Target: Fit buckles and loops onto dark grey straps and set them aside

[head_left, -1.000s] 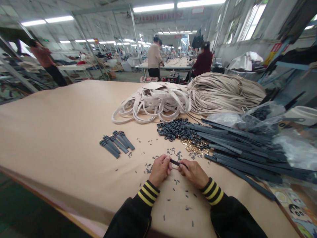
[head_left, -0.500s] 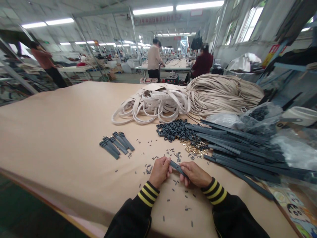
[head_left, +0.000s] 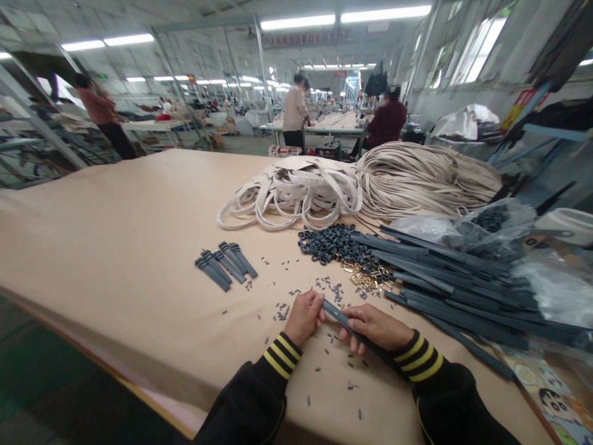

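A dark grey strap (head_left: 336, 314) with a small slot in it stretches between my hands above the table. Its end is pinched in the fingers of my left hand (head_left: 306, 316). My right hand (head_left: 380, 326) is closed around the strap farther along, and the rest runs back under that wrist. Small dark slot-shaped scraps (head_left: 282, 311) lie scattered around both hands. Just beyond them are gold buckles (head_left: 365, 276) and a heap of dark loops (head_left: 331, 243). To the left lies a group of finished-looking strap pieces with loops (head_left: 225, 264).
Long dark straps (head_left: 463, 290) are piled at the right, beside clear plastic bags (head_left: 546, 278) and a white tub (head_left: 567, 224). Beige strap coils (head_left: 417, 179) and looped pale straps (head_left: 296, 191) lie at the back of the paper-covered table (head_left: 115, 235). Several people stand or sit farther off.
My right hand has shifted slightly right along the strap, and more of the strap shows between my hands. The view has turned a little to the left.
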A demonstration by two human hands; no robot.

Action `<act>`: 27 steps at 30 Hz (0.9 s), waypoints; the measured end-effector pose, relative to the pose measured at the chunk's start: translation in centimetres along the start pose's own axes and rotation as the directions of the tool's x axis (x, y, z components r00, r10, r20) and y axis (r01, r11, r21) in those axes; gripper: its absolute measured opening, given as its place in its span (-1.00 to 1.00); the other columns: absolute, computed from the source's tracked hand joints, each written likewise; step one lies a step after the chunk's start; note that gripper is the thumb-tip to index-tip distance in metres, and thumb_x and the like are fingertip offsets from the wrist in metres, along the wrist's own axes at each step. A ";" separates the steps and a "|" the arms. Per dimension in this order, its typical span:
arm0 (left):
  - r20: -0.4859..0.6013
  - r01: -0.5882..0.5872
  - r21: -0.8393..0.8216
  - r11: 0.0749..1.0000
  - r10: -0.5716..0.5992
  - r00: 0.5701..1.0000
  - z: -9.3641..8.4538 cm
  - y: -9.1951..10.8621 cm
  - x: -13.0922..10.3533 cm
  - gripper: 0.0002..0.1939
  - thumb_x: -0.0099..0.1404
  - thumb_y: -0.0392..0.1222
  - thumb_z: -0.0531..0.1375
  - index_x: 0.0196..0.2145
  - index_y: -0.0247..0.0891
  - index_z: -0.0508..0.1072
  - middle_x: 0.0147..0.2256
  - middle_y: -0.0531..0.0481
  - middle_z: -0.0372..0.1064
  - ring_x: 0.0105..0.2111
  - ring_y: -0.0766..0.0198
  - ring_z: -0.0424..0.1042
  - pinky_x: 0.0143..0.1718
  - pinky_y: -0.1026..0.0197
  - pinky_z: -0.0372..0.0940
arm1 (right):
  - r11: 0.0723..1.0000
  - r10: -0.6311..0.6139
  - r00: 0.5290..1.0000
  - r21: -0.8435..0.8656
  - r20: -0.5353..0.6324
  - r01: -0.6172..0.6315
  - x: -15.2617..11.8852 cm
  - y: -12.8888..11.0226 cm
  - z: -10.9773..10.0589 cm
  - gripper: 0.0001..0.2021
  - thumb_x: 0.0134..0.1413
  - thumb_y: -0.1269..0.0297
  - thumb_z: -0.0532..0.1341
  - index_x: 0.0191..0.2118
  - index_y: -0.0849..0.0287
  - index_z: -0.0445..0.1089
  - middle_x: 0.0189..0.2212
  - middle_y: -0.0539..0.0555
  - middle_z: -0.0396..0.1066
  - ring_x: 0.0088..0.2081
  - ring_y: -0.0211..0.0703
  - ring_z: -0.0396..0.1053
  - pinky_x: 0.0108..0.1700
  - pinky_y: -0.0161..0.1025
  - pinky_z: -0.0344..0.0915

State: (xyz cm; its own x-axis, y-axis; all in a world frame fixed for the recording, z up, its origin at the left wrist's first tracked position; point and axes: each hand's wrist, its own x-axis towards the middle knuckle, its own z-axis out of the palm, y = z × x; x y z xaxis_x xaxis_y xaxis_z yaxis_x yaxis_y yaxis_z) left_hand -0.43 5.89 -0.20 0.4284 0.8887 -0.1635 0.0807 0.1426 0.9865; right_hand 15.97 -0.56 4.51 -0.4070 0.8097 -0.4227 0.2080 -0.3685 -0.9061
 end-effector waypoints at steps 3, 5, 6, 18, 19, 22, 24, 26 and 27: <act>-0.051 -0.011 -0.007 1.000 0.010 0.999 0.3 0.1 0.0 -0.71 0.16 0.01 0.02 -0.53 -0.27 0.23 -0.76 0.16 0.20 -0.82 0.47 0.07 -0.78 0.41 -0.04 | 0.983 0.045 0.999 0.178 -0.007 -0.043 -0.3 0.7 0.1 -0.60 -0.05 0.04 0.16 -0.20 0.29 0.24 -0.34 0.12 0.35 -0.44 -0.30 0.39 -0.44 -0.37 0.32; -0.070 -0.020 0.015 1.000 0.021 0.997 0.4 0.1 0.0 -0.72 0.15 0.00 0.03 -0.52 -0.28 0.24 -0.74 0.15 0.22 -0.81 0.46 0.11 -0.78 0.41 -0.03 | 0.950 0.059 0.998 0.308 -0.005 -0.054 -0.3 1.4 0.1 -0.57 -0.11 0.07 0.22 -0.19 0.31 0.25 -0.32 0.14 0.35 -0.37 -0.26 0.40 -0.38 -0.36 0.31; -0.073 -0.025 0.027 0.999 0.027 0.997 0.4 0.1 0.0 -0.73 0.15 -0.01 0.03 -0.52 -0.28 0.24 -0.74 0.14 0.23 -0.80 0.46 0.11 -0.78 0.42 -0.02 | 0.935 0.060 0.998 0.351 -0.005 -0.055 -0.3 1.7 0.2 -0.57 -0.13 0.08 0.24 -0.19 0.31 0.26 -0.31 0.16 0.35 -0.35 -0.25 0.40 -0.36 -0.35 0.31; -0.068 -0.028 0.065 0.998 0.032 0.997 0.6 0.4 0.0 -0.79 0.15 -0.08 0.04 -0.50 -0.28 0.23 -0.71 0.16 0.23 -0.80 0.50 0.10 -0.79 0.44 0.01 | 0.931 0.077 0.997 0.359 -0.018 -0.066 -0.1 1.5 0.4 -0.58 -0.14 0.14 0.24 -0.17 0.33 0.28 -0.29 0.21 0.39 -0.31 -0.22 0.41 -0.32 -0.34 0.29; -0.067 -0.032 0.070 0.997 0.037 0.997 0.6 0.4 0.0 -0.79 0.15 -0.08 0.04 -0.50 -0.28 0.23 -0.71 0.15 0.23 -0.80 0.49 0.11 -0.79 0.44 0.00 | 0.930 0.079 0.997 0.362 -0.015 -0.068 0.0 1.6 0.5 -0.60 -0.13 0.15 0.24 -0.18 0.33 0.28 -0.29 0.21 0.39 -0.32 -0.22 0.41 -0.33 -0.34 0.29; -0.068 -0.038 0.073 0.997 0.043 0.997 0.6 0.2 0.1 -0.78 0.15 -0.07 0.04 -0.50 -0.28 0.23 -0.71 0.15 0.23 -0.80 0.49 0.12 -0.79 0.44 0.01 | 0.924 0.074 0.997 0.375 0.008 -0.072 0.1 1.9 0.5 -0.62 -0.11 0.16 0.23 -0.19 0.32 0.27 -0.30 0.19 0.39 -0.32 -0.19 0.42 -0.33 -0.30 0.30; -0.066 -0.043 0.073 0.996 0.048 0.997 0.6 0.1 0.1 -0.77 0.15 -0.06 0.04 -0.50 -0.28 0.23 -0.72 0.16 0.23 -0.80 0.48 0.12 -0.78 0.43 0.01 | 0.923 0.065 0.998 0.378 0.023 -0.069 0.1 2.1 0.4 -0.62 -0.11 0.15 0.23 -0.19 0.31 0.25 -0.31 0.18 0.38 -0.33 -0.18 0.42 -0.33 -0.29 0.31; -0.065 -0.045 0.078 0.996 0.050 0.997 0.6 0.1 0.1 -0.77 0.15 -0.06 0.04 -0.50 -0.27 0.23 -0.72 0.16 0.23 -0.80 0.48 0.12 -0.78 0.43 0.02 | 0.926 0.057 0.998 0.373 0.029 -0.064 0.2 2.2 0.4 -0.61 -0.11 0.14 0.23 -0.20 0.31 0.24 -0.33 0.17 0.39 -0.33 -0.18 0.42 -0.34 -0.29 0.31; -0.064 -0.043 0.082 0.996 0.049 0.997 0.6 0.1 0.1 -0.77 0.15 -0.05 0.04 -0.50 -0.27 0.22 -0.72 0.16 0.23 -0.80 0.48 0.12 -0.77 0.43 0.02 | 0.929 0.054 0.998 0.366 0.027 -0.060 0.2 2.3 0.4 -0.61 -0.11 0.13 0.23 -0.20 0.31 0.24 -0.33 0.16 0.38 -0.34 -0.18 0.42 -0.34 -0.30 0.31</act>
State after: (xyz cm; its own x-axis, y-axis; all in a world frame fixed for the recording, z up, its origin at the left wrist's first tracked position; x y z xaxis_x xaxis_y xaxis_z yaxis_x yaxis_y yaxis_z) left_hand 0.16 5.70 -0.16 0.3737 0.9205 -0.1143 0.1356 0.0676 0.9884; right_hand 16.03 -1.42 2.35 -0.4188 0.7761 -0.4714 -0.1084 -0.5581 -0.8226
